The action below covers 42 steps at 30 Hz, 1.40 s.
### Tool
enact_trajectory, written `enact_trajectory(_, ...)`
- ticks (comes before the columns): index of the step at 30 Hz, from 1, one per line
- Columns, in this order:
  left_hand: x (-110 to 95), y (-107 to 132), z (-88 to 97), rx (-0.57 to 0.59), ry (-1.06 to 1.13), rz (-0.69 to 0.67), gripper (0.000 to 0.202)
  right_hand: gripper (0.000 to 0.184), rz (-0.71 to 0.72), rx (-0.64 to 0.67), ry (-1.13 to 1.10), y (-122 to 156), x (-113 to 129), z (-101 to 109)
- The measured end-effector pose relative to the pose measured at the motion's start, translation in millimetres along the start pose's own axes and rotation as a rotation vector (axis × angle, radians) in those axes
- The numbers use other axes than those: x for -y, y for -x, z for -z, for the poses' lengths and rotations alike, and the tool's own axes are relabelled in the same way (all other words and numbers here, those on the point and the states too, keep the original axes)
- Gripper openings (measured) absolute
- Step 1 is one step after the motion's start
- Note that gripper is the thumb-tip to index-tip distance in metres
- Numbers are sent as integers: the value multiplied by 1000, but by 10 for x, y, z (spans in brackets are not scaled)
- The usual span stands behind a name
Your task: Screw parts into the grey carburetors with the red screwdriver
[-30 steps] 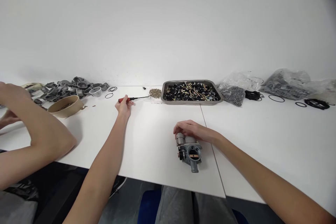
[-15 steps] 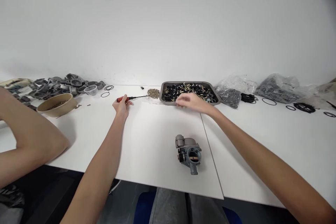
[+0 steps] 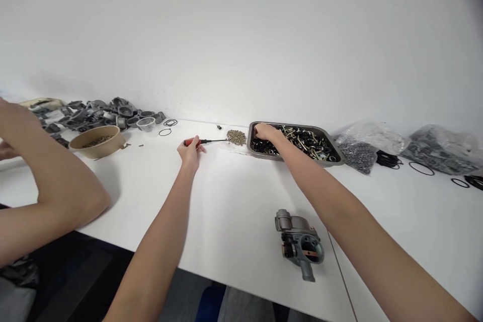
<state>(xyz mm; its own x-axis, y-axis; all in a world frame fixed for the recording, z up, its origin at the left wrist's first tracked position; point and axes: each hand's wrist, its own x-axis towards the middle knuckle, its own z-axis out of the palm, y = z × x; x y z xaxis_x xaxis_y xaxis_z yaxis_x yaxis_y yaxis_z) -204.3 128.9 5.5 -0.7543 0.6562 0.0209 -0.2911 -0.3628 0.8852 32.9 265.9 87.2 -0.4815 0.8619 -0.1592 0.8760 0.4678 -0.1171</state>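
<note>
My left hand [image 3: 190, 152] is closed around the red handle of a screwdriver [image 3: 206, 141]. Its thin shaft points right, the tip at the edge of a pile of small brass-coloured screws [image 3: 236, 137]. My right hand [image 3: 265, 132] reaches into the left part of a dark metal tray [image 3: 296, 124], fingers bent down among black and brass-coloured small parts [image 3: 305, 143]. Its fingertips are hidden, so what they pinch, if anything, does not show. On the table nearer to me lies a grey metal carburetor [image 3: 301, 244], left of my right forearm.
At left, another person's bent arm [image 3: 68, 186] rests on the table. Beyond it are a tan bowl [image 3: 98, 150] of small parts, a clear plastic cup [image 3: 146, 124] and a heap of grey castings [image 3: 94, 113]. Plastic bags [image 3: 358, 153] of parts and black rubber rings [image 3: 421, 168] lie at right.
My right hand has moved from the tray's front edge down into its left part. The view has turned, so the table's things appear shifted. My left hand still holds the screwdriver.
</note>
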Motion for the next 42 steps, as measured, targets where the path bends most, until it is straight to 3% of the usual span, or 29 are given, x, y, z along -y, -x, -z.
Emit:
enact_trajectory(10, -9, 9, -2, 5, 2, 15, 36, 33, -6, 90, 21, -133, -111, 4)
enact_trajectory(17, -5, 7, 0, 6, -4, 14, 35, 33, 38, 30, -95, -90, -169, -50)
enact_trajectory(21, 3, 0, 15, 17, -7, 10, 33, 25, 113, -91, -255, 52, -195, 21)
enact_trajectory(24, -1, 6, 20, 25, -12, 6, 33, 23, 179, -216, -420, 335, -242, 123)
enact_trajectory(27, -16, 18, 6, 24, -16, 4, 31, 28, 251, -235, -581, 803, -307, 195)
enact_trajectory(31, -41, 34, -21, 8, -30, 13, 27, 28, 353, -99, -971, 1551, -379, 210)
enact_trajectory(34, -51, 35, -22, 16, -45, 2, 26, 25, 348, 32, -1073, 2000, -400, 195)
enact_trajectory(37, -54, 23, -9, 30, -76, -15, 24, 18, 358, 108, -1068, 2254, -410, 161)
enact_trajectory(42, -57, 4, 11, 62, -145, -43, 22, 13, 447, 220, -1030, 2383, -460, 66)
